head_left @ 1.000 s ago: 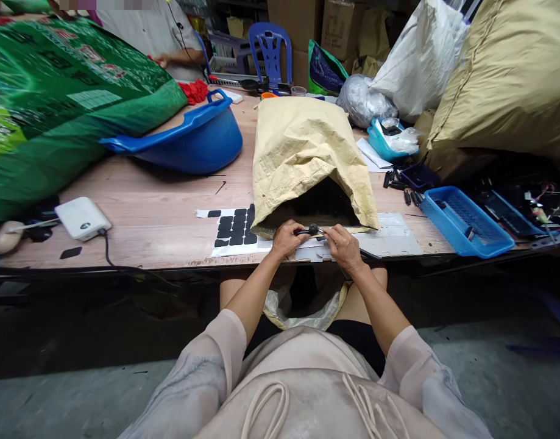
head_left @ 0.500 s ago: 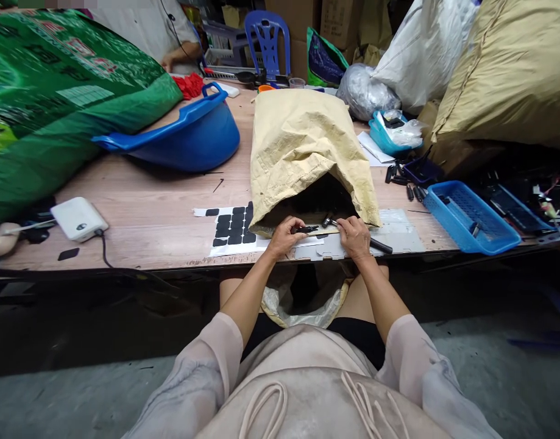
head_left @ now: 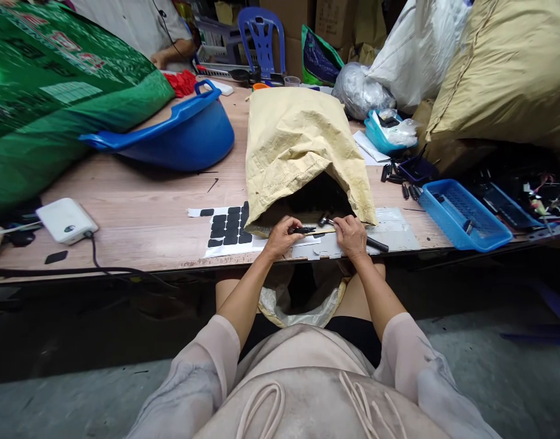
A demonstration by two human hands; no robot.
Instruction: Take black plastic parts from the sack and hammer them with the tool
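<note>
My left hand (head_left: pixel 280 236) is closed on a small black part (head_left: pixel 302 230) at the table's near edge. Just to its right, my right hand (head_left: pixel 350 235) grips a small hammer (head_left: pixel 373 243) whose head points at the part and whose black handle sticks out to the right. Both hands work at the open mouth of a tan paper sack (head_left: pixel 298 152) lying on the table. A white sheet with several black pads (head_left: pixel 228 228) lies left of my left hand.
A blue tub (head_left: pixel 188 131) and a green sack (head_left: pixel 55 103) fill the left. A white adapter (head_left: pixel 64 219) with a cable lies front left. Blue baskets (head_left: pixel 462 213) and bags crowd the right. Another person's arm (head_left: pixel 170 52) shows at the far side. A bag (head_left: pixel 302 305) hangs under the table.
My right hand has drawn apart from the left and now holds the hammer clear, its handle out to the right. The black part stays in my left hand.
</note>
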